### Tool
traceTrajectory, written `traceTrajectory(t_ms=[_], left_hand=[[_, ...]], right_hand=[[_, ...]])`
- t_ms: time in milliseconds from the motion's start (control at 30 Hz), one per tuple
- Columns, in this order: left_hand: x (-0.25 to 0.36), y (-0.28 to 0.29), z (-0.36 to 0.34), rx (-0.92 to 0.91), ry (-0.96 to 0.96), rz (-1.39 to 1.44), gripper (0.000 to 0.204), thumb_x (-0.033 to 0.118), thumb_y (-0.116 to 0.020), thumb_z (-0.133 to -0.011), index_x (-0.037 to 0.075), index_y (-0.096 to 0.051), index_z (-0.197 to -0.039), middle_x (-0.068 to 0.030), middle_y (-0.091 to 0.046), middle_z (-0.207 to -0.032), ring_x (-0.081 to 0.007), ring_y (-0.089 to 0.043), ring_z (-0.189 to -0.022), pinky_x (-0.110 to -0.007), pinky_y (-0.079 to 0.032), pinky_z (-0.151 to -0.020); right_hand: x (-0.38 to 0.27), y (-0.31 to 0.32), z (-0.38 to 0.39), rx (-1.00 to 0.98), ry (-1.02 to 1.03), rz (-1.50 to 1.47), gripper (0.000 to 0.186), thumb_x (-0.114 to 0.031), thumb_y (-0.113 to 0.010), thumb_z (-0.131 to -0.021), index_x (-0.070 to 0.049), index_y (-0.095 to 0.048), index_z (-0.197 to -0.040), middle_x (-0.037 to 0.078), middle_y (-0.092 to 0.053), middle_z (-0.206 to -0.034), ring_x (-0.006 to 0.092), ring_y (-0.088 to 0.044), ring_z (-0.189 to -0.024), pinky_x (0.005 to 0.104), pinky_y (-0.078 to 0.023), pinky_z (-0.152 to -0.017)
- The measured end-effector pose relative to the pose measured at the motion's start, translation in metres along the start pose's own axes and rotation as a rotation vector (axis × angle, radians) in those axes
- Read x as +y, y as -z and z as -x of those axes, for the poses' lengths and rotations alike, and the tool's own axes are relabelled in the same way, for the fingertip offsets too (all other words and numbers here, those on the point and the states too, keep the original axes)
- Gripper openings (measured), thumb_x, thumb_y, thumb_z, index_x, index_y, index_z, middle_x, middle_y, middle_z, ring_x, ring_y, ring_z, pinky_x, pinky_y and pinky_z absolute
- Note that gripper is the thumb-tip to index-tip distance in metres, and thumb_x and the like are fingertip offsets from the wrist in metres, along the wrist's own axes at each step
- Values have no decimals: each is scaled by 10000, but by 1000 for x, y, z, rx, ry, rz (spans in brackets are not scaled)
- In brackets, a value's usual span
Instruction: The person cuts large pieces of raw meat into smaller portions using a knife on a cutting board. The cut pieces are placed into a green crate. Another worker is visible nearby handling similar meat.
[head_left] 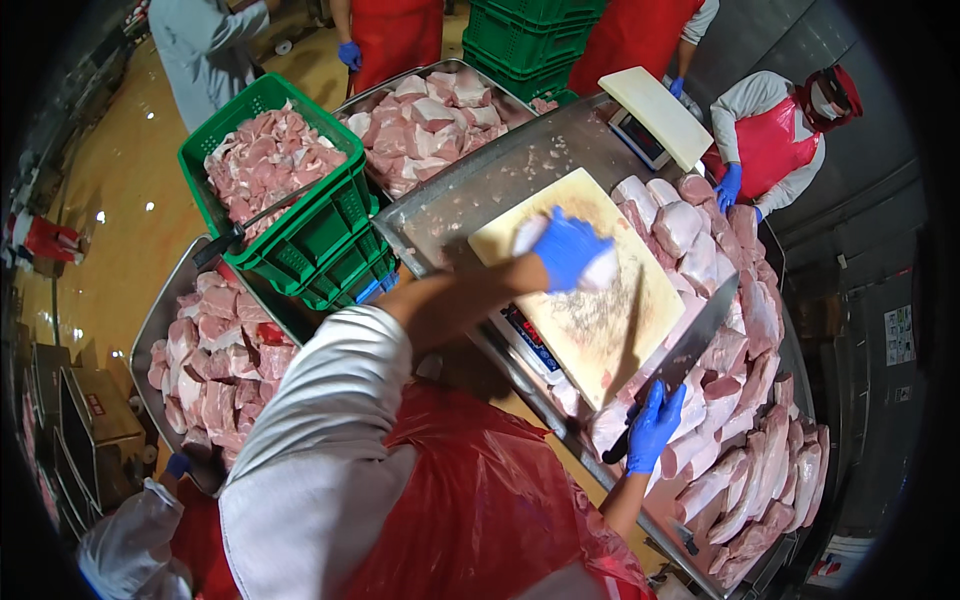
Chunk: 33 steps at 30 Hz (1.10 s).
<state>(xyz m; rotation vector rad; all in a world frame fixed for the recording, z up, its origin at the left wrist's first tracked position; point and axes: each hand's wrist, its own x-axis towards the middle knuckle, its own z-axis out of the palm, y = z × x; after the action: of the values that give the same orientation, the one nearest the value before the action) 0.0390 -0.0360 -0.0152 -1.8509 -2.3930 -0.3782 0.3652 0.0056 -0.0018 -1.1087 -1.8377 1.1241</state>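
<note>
My left hand [572,252], in a blue glove, reaches across a pale, stained cutting board [610,340]. Its fingers are wrapped over a whitish-pink piece of meat [600,272], smeared by motion, which pokes out on both sides of the hand. In my right hand [655,428], also gloved in blue, is the dark handle of a large knife [690,345]. The broad blade points up and away, over the board's right edge and the pork pieces [730,350] piled beside it.
Under the board stands a scale [530,340] on a metal table [450,215]. Stacked green crates [310,240] hold trimmings at the left. Metal tubs of meat chunks [435,125] stand beyond and at lower left [225,360]. Another person [770,150] works across the table by a second scale [640,135].
</note>
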Motion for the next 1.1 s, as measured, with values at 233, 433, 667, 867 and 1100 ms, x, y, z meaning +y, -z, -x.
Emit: traceTrajectory(t_ms=[233,433,667,867,1100], left_hand=[[-157,25,-27,152,602,-530,680,329,-650,-868,288,-418,-1506,-188,-580,-1323,-391,-541,-1261,-756,-329,-990],[6,15,-95,-39,-163,244,612,165,-663,-825,146,-522,-1421,-205,-560,-1336,-372,-554,-1214,-480,-472,-1003],[214,-67,-144,-353,-562,599,772,371,-726,-827,11,-453,-1453,-283,-608,-1231,-419,-578,-1178,-459,-464,-1019],[329,-130,-126,-597,-473,82,1264,402,-874,-634,173,-100,-1608,-395,-437,-1383,-512,-498,-1262,-485,-465,-1038],[309,-159,-159,-743,-325,883,1107,232,-836,-700,167,-182,-1591,-219,-406,-1503,-369,-467,-1349,-441,-444,-1074]], right_hand=[[63,70,33,226,-144,81,300,-217,-527,-1050,-31,-493,-1283,4,-514,-666,75,-463,-475,255,-370,-393],[49,83,37,394,-59,341,213,-181,-588,-1014,29,-560,-1026,60,-567,-710,129,-503,-595,314,-413,-521],[80,127,107,556,-304,84,131,-201,-545,-1043,-76,-523,-1071,5,-533,-661,73,-494,-487,256,-401,-424],[109,146,168,675,-485,32,152,-203,-546,-1043,-53,-521,-1040,2,-522,-650,73,-489,-485,260,-398,-422],[118,163,171,702,-559,-60,169,-221,-537,-1050,-52,-531,-1046,8,-535,-656,76,-502,-485,265,-404,-420]])
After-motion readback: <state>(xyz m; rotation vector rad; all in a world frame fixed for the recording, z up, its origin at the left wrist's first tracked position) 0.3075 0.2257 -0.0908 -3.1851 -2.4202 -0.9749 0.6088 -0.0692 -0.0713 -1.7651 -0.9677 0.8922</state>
